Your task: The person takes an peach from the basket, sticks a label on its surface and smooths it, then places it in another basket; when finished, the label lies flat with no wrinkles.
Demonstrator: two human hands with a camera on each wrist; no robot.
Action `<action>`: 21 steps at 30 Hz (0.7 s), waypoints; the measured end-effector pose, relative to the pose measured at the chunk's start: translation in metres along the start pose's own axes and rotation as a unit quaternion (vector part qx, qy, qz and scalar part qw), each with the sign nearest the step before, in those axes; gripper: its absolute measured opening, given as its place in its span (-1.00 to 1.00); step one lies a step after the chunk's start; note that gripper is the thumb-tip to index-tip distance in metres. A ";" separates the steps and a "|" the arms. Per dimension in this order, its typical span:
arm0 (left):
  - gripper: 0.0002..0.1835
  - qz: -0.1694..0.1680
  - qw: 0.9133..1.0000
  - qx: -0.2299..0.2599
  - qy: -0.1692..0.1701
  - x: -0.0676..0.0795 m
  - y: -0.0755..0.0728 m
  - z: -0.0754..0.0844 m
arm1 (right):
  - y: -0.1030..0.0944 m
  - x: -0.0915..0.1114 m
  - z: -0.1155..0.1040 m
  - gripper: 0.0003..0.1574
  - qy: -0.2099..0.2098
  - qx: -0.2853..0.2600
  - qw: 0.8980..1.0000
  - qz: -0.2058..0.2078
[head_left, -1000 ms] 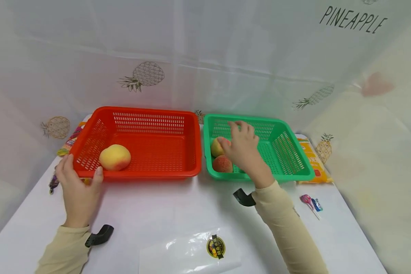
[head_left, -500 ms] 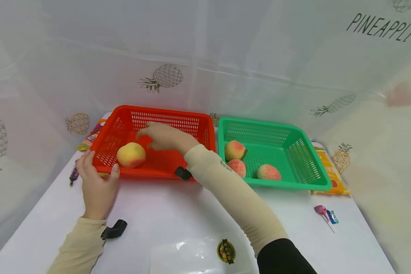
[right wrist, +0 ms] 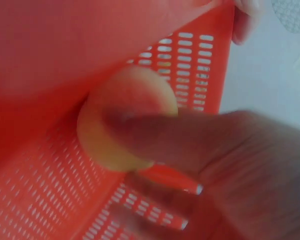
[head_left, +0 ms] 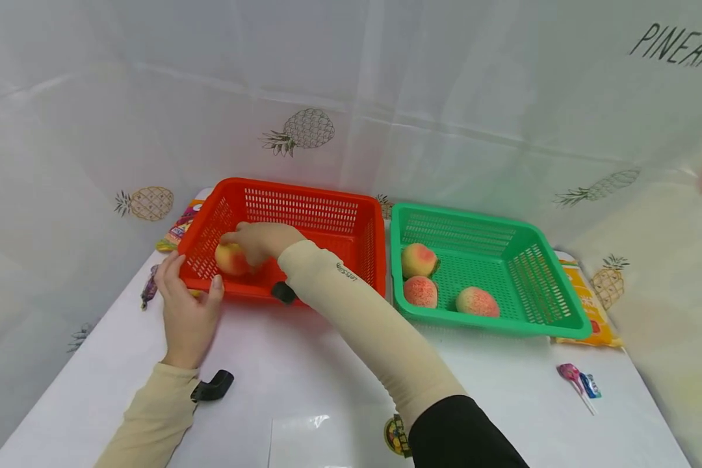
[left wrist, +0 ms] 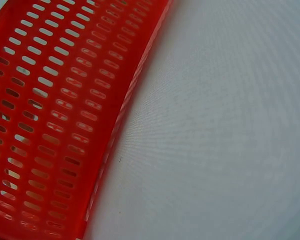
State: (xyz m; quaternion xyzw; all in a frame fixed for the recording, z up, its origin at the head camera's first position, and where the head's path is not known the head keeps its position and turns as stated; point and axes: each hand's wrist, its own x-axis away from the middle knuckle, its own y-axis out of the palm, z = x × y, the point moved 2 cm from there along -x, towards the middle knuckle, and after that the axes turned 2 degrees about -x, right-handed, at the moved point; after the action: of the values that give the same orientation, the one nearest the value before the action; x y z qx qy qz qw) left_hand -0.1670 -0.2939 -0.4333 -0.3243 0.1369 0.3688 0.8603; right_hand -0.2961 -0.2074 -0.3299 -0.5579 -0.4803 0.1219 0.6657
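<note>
A yellow and red peach (head_left: pixel 231 261) lies at the left end of the red plastic basket (head_left: pixel 322 195). My right hand (head_left: pixel 263 240) reaches into this basket and grips the peach; in the right wrist view the thumb lies across the peach (right wrist: pixel 140 90) and the fingers, blurred, are below it. My left hand (head_left: pixel 188 311) holds the basket's front left corner, its thumb at the front rim. The left wrist view shows just the basket's slotted wall (left wrist: pixel 65 100) and white table, with no hand in sight.
To the right stands a green basket (head_left: pixel 468 214) with three peaches, one of them here (head_left: pixel 478 302). Snack packets (head_left: pixel 591 305) flank the baskets. A lollipop (head_left: pixel 570 373) and a small blue wrapper (head_left: pixel 590 385) lie at right. A clear bag (head_left: pixel 310 442) lies in front.
My right hand has moved left from over the green basket, where a third peach now shows, into the red basket and onto the peach. The left hand stays at the corner; the view has shifted.
</note>
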 end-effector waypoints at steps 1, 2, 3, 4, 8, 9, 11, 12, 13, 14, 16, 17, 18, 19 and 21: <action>-0.26 0.001 1.000 0.002 0.004 -0.001 0.000 0.001 | -0.001 -0.001 0.000 -0.14 0.014 -0.004 1.000 -0.001; -0.26 0.002 1.000 0.004 0.008 -0.002 0.001 0.001 | -0.002 -0.002 0.000 -0.11 0.025 -0.005 1.000 -0.002; -0.26 0.002 1.000 0.005 0.010 -0.002 0.002 0.002 | -0.003 -0.002 0.000 -0.08 0.033 -0.004 0.999 -0.002; -0.26 0.002 1.000 0.005 0.012 -0.002 0.002 0.002 | -0.004 -0.003 0.001 -0.06 0.037 -0.004 0.999 -0.002; -0.26 0.002 1.000 0.006 0.009 0.000 0.006 0.004 | -0.002 -0.007 0.006 -0.05 0.054 -0.038 0.997 -0.029; -0.26 0.001 1.000 0.008 0.009 0.000 0.007 0.004 | -0.001 -0.008 0.007 -0.06 0.059 -0.056 0.996 -0.037; -0.26 0.000 1.000 0.011 0.010 0.001 0.008 0.005 | 0.003 -0.011 0.010 -0.10 0.063 -0.084 0.993 -0.050; -0.26 -0.001 1.000 0.010 0.010 0.002 0.008 0.006 | 0.004 -0.012 0.010 -0.12 0.064 -0.095 0.992 -0.055; -0.26 -0.001 1.000 0.012 0.012 0.002 0.008 0.006 | 0.004 -0.012 0.011 -0.14 0.061 -0.102 0.991 -0.055; -0.26 0.000 1.000 0.010 0.012 0.002 0.008 0.005 | 0.004 -0.012 0.010 -0.15 0.054 -0.100 0.992 -0.052; -0.26 0.001 1.000 0.008 0.013 0.002 0.007 0.003 | -0.001 -0.010 0.009 -0.17 0.028 -0.067 0.997 -0.037; -0.26 0.003 1.000 0.006 0.015 0.002 0.006 0.002 | -0.004 -0.007 0.008 -0.17 0.015 -0.051 0.998 -0.028; -0.26 0.005 1.000 0.005 0.016 0.001 0.005 0.000 | -0.009 -0.003 0.008 -0.16 0.004 -0.041 0.999 -0.018; -0.26 0.009 1.000 0.004 0.018 0.000 0.003 -0.002 | -0.014 0.003 0.008 -0.16 -0.011 -0.033 0.999 -0.005; -0.27 0.014 1.000 0.003 0.021 -0.002 -0.001 -0.005 | -0.026 0.019 0.010 -0.18 -0.040 -0.022 0.999 0.028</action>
State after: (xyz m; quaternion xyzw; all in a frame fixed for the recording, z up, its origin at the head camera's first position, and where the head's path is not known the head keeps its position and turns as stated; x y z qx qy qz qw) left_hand -0.1673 -0.2985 -0.4354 -0.3275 0.1603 0.3737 0.8529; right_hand -0.3043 -0.1968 -0.2991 -0.5804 -0.4935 0.1515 0.6298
